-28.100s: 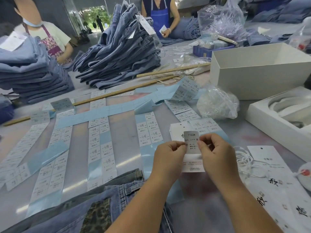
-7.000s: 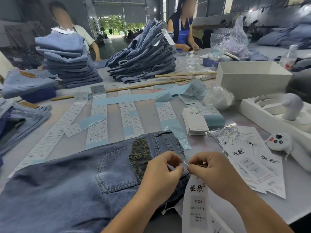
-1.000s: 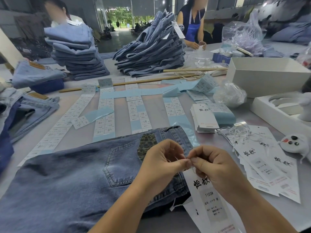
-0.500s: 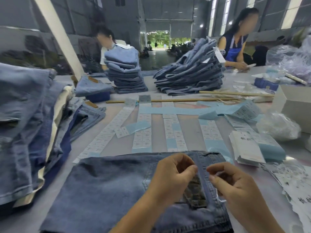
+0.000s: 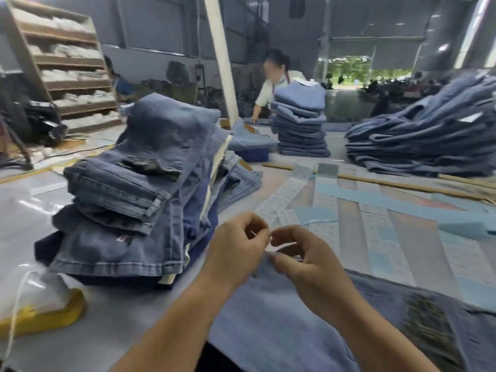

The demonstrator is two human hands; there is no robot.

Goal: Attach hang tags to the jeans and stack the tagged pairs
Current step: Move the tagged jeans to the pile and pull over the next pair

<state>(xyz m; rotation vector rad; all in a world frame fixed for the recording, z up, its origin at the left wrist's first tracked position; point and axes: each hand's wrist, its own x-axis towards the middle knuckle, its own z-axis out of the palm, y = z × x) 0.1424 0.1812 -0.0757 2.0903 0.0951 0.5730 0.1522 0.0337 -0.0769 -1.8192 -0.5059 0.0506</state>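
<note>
Mostly blurred by motion, so fine detail hard to make out. Left hand (image 5: 239,248) and right hand (image 5: 308,267) met near centre, fingers curled, thumb and forefinger tips of each pinching a thin pale thread (image 5: 253,233) between them; thread barely visible, its ends lost behind the fingers. Both forearms cut off at the near edge. No hang tag clearly seen; possibly hidden under the right hand, could not tell.

Jeans being worked on (image 5: 308,318) lay flat on the surface (image 5: 32,226) directly beneath the hands, soft mid-blue denim, cropped at the near and right edges; dark patterned patch (image 5: 426,328) on them, smeared beyond reading. Left of the hands, just beside, a slumped stack of folded jeans (image 5: 134,200), darker washed denim with stitched hems and a cream layer showing between folds. Near left, a clear plastic bag (image 5: 35,291) over something yellow, partly cut off, pale string trailing from it.

Far right, long paper strips of printed labels (image 5: 375,229) with pale blue backing, text illegible. Beyond, a neat tall pile (image 5: 300,124) and a sprawling heap (image 5: 429,140) of lighter jeans, wooden sticks (image 5: 402,186) in front. Person (image 5: 273,81) partly hidden behind the tall pile.
</note>
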